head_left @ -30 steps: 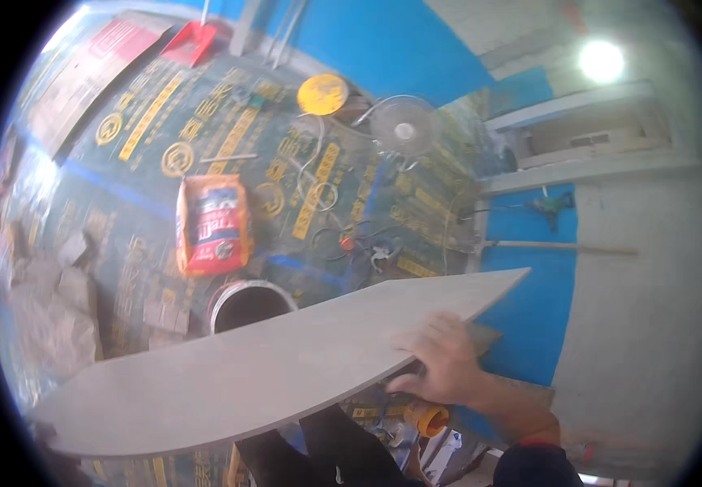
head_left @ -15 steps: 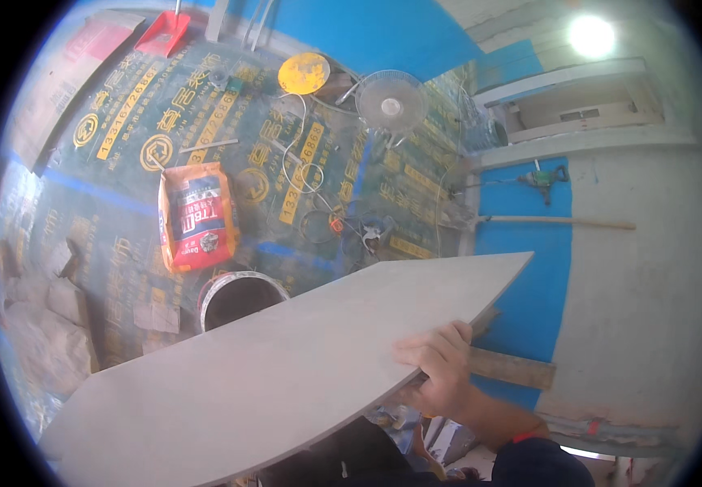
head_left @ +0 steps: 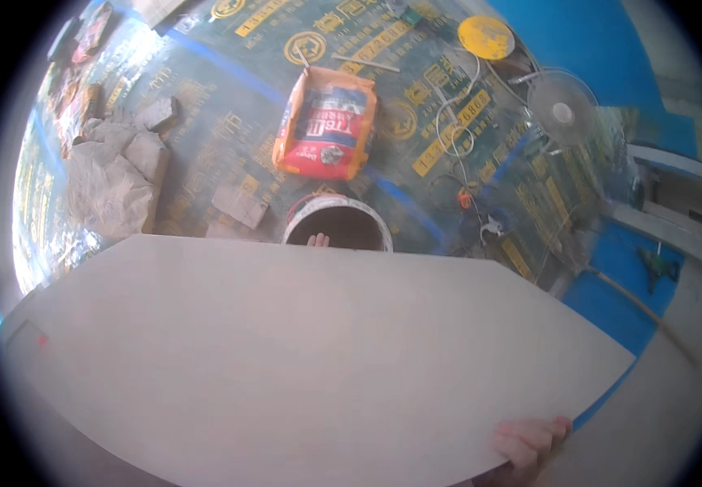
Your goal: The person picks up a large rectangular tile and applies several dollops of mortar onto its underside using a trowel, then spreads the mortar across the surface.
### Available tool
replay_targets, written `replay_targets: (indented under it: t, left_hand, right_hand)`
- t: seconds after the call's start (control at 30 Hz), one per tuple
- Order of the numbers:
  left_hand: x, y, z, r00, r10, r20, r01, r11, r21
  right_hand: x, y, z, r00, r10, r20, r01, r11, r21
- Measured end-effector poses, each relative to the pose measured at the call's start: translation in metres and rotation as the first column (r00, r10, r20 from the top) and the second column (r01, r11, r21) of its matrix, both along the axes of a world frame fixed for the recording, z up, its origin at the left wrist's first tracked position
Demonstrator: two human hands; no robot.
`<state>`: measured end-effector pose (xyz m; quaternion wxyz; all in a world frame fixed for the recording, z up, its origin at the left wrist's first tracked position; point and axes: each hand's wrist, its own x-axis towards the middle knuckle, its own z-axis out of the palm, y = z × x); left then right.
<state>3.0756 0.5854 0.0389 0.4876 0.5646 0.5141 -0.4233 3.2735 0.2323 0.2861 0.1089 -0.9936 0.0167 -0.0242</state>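
A large pale grey panel (head_left: 302, 357) fills the lower half of the view. My right hand (head_left: 529, 442) grips its lower right edge, fingers curled over the top face. Fingertips of my left hand (head_left: 318, 241) show over the panel's far edge at the middle; the rest of that hand is hidden beneath it. Just beyond those fingers a bucket (head_left: 333, 216) stands on the floor, partly covered by the panel.
An orange and red sack (head_left: 325, 122), crumpled brown material (head_left: 107, 187) and cables (head_left: 456, 134) lie on the printed floor covering. Further right are a yellow disc (head_left: 486, 37), a fan (head_left: 562, 113), a green power tool (head_left: 657, 265) and a long pole (head_left: 635, 300).
The view has swung leftward. The panel now lies squarer and wider across it, with my right hand lower, and my left fingertips have come into sight at its far edge.
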Motion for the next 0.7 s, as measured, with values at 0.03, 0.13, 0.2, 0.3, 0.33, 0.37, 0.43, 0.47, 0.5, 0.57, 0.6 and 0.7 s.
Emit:
replay_targets:
  t: [0.03,0.13,0.2,0.3,0.33,0.37,0.43,0.47,0.5,0.57,0.6,0.7]
  left_hand:
    - [0.002,-0.016,-0.011,0.997,0.073,0.021,-0.072,0.996,-0.046]
    - [0.014,-0.059,-0.054,0.944,0.324,0.058,-0.302,0.923,-0.240]
    - [0.029,-0.082,-0.080,0.856,0.516,0.041,-0.462,0.797,-0.388]
    - [0.052,-0.104,-0.121,0.685,0.727,-0.035,-0.624,0.562,-0.543]
    - [0.063,-0.114,-0.132,0.631,0.774,-0.061,-0.654,0.488,-0.578]
    - [0.071,-0.119,-0.142,0.573,0.816,-0.078,-0.681,0.421,-0.599]
    - [0.078,-0.144,-0.165,0.465,0.876,-0.128,-0.712,0.285,-0.642]
    - [0.078,-0.155,-0.175,0.409,0.900,-0.151,-0.725,0.220,-0.653]
    - [0.076,-0.153,-0.184,0.353,0.924,-0.148,-0.733,0.175,-0.657]
    - [0.059,-0.146,-0.207,0.250,0.959,-0.131,-0.769,0.115,-0.629]
    - [0.050,-0.134,-0.215,0.196,0.975,-0.102,-0.781,0.092,-0.618]
    - [0.032,-0.122,-0.229,0.108,0.993,-0.045,-0.818,0.063,-0.572]
  right_hand:
    - [-0.004,0.006,0.002,1.000,-0.016,-0.018,0.015,1.000,-0.020]
    - [-0.030,0.002,0.010,0.987,0.007,-0.158,-0.013,0.999,-0.037]
    - [-0.041,-0.010,0.021,0.972,0.026,-0.233,-0.037,0.998,-0.042]
    - [-0.029,-0.020,0.039,0.988,0.024,-0.153,-0.038,0.995,-0.092]
    - [-0.019,-0.021,0.042,0.990,0.017,-0.139,-0.034,0.992,-0.121]
    - [-0.013,-0.027,0.040,0.991,0.038,-0.125,-0.050,0.994,-0.095]
    - [0.003,-0.043,0.037,0.994,0.079,-0.070,-0.085,0.992,-0.092]
    - [0.016,-0.044,0.031,0.999,0.050,0.011,-0.049,0.994,-0.095]
    - [0.029,-0.047,0.014,0.996,0.016,0.086,-0.010,0.998,-0.059]
    - [0.055,-0.042,-0.027,0.992,-0.081,0.100,0.077,0.996,0.045]
    - [0.068,-0.042,-0.048,0.989,-0.138,0.049,0.130,0.983,0.130]
    - [0.105,-0.064,-0.125,0.958,-0.285,-0.019,0.281,0.932,0.230]
